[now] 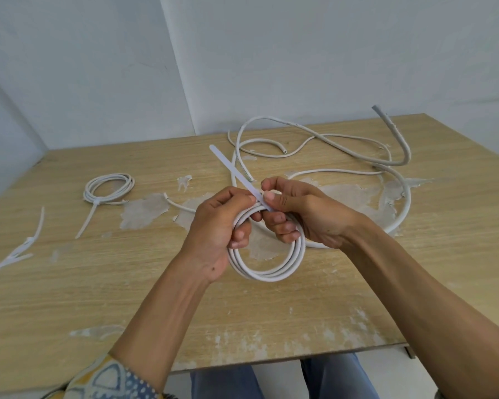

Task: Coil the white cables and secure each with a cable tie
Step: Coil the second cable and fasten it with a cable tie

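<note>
so the left hand (pixel 219 228) has its fingers curled round the white cable coil (pixel 271 276) over the middle of the table (pixel 271 318), I'd guess so the loops don't spring apart, while the right hand (pixel 297 214) pinches the cable tie (pixel 231 171) at the coil's top, ready to cinch.

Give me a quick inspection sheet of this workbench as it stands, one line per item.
Surface: wooden table, veneer chipped in pale patches.
Job's things: held coil with a cable tie standing up from it; tied coil lying at the left.
Clutter: white strips at the left edge, perhaps spare ties.
Grippers: left hand grips the held coil; right hand pinches the cable tie.
Cables: loose cables sprawled uncoiled at the far right.
Surroundings: plain white wall.
</note>
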